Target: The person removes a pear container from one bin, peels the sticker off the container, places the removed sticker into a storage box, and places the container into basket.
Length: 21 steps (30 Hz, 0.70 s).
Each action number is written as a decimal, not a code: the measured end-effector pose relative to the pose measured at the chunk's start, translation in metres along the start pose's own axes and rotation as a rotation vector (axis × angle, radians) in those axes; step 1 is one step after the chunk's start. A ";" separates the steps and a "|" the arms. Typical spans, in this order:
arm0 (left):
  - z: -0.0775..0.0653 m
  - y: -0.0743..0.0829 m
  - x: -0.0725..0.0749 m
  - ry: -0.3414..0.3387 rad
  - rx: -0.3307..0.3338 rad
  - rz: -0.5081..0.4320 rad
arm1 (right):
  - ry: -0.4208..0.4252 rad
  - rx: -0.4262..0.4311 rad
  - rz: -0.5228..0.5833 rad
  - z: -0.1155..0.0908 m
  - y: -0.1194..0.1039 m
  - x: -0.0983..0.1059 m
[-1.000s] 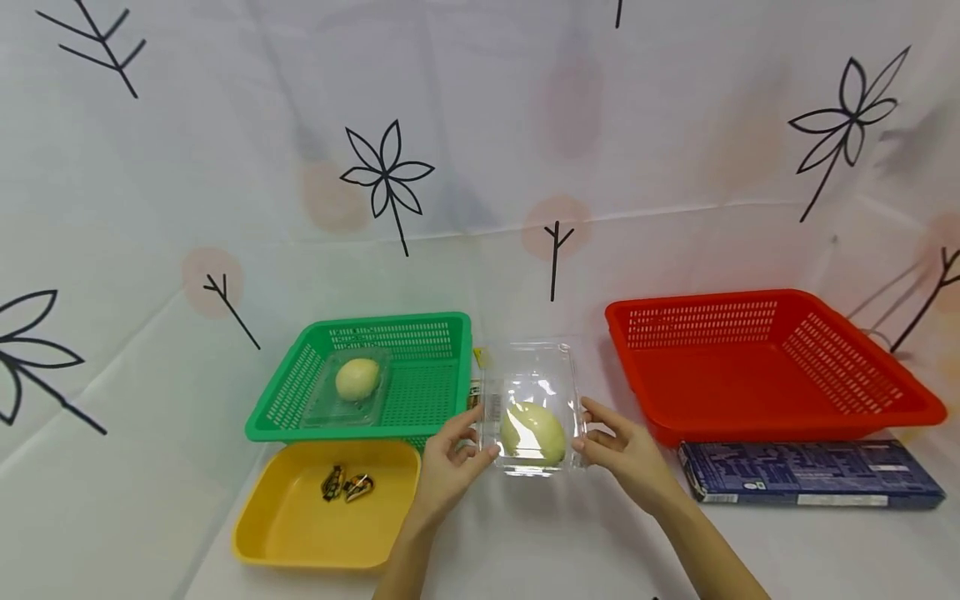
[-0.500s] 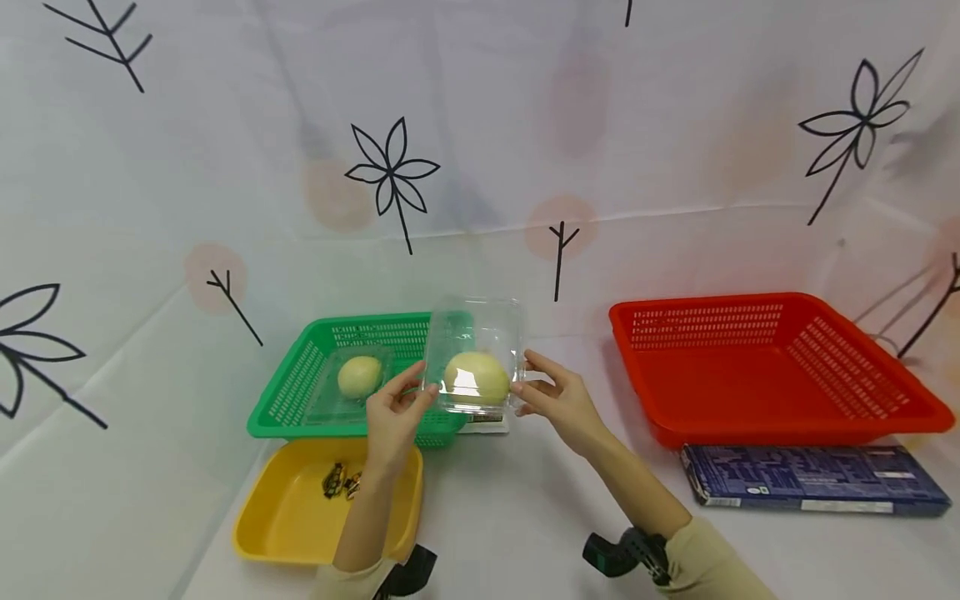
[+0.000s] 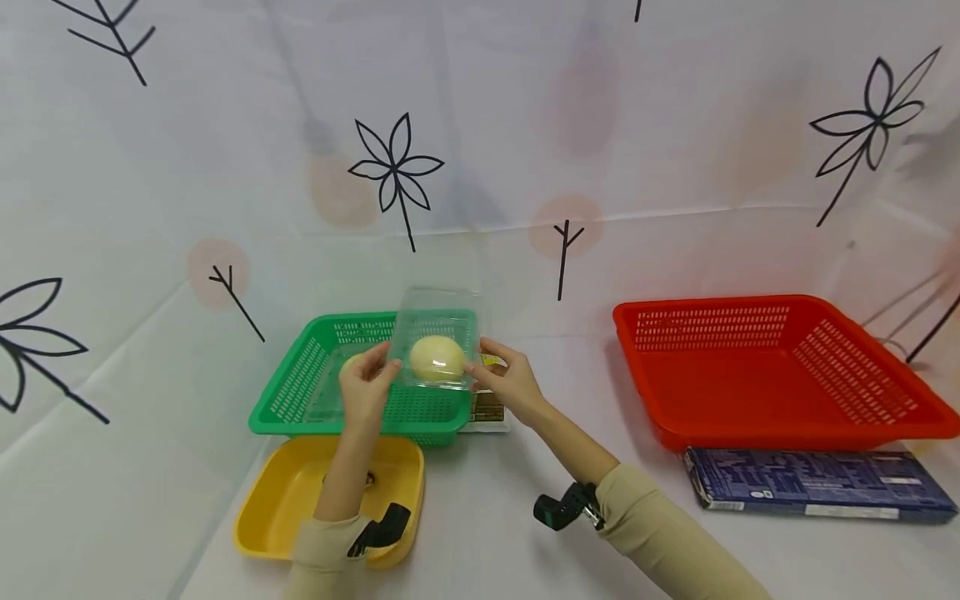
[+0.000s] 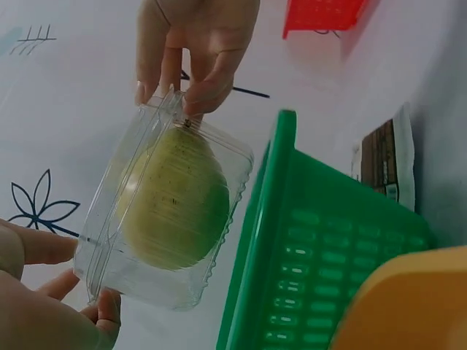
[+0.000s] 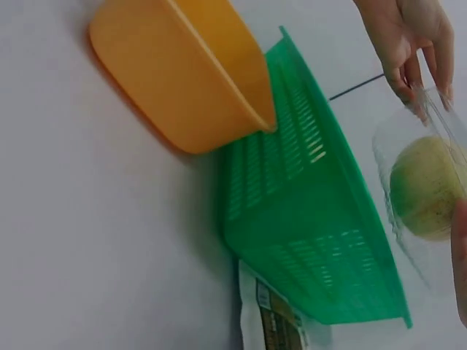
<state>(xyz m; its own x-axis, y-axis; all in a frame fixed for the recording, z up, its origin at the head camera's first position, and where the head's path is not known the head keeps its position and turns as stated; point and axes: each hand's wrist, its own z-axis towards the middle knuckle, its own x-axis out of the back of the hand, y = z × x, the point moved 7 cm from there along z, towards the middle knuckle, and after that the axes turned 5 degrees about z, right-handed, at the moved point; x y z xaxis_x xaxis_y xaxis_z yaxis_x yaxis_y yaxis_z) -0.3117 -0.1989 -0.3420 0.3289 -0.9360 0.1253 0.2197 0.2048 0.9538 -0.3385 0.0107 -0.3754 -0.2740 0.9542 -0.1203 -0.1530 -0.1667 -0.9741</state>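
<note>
Both hands hold a clear plastic clamshell box (image 3: 405, 329) by its sides, over the right part of the green basket (image 3: 262, 417). A pale yellow-green round fruit (image 3: 437, 358) shows inside it. My left hand (image 3: 365, 390) pinches the box's left edge, thumb toward me. The right hand (image 3: 512, 385) pinches the opposite edge, and its fingertips show there in the left wrist view. Beneath the left hand, a second clear box (image 3: 322, 400) lies in the basket, its fruit mostly hidden. In the left wrist view the held box (image 4: 146, 281) appears beside the basket's rim (image 4: 286, 124).
A yellow tub (image 3: 258, 521) stands in front of the green basket, small wrapped pieces in it partly hidden by the left forearm. Beside the basket lies a printed packet (image 3: 489, 412). To the right are a red basket (image 3: 712, 392) and a dark blue flat box (image 3: 817, 483).
Both hands have carried the boxed fruit left and away from me, from over the white cloth to above the green basket. The left forearm now crosses the yellow tub.
</note>
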 end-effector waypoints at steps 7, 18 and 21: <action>0.013 -0.024 0.010 0.032 0.083 0.027 | -0.019 -0.018 -0.043 0.013 0.014 -0.017; 0.018 -0.059 0.025 0.001 0.259 0.130 | -0.039 -0.145 -0.181 0.024 0.036 -0.033; 0.020 -0.068 0.026 -0.064 0.278 0.145 | -0.023 -0.147 -0.202 0.025 0.037 -0.032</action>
<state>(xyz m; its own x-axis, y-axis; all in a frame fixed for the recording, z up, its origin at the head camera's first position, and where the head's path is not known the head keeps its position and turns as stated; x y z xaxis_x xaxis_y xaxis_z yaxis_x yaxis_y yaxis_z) -0.3370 -0.2429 -0.3985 0.2780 -0.9207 0.2740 -0.0880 0.2596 0.9617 -0.3594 -0.0323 -0.4027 -0.2741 0.9582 0.0824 -0.0678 0.0663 -0.9955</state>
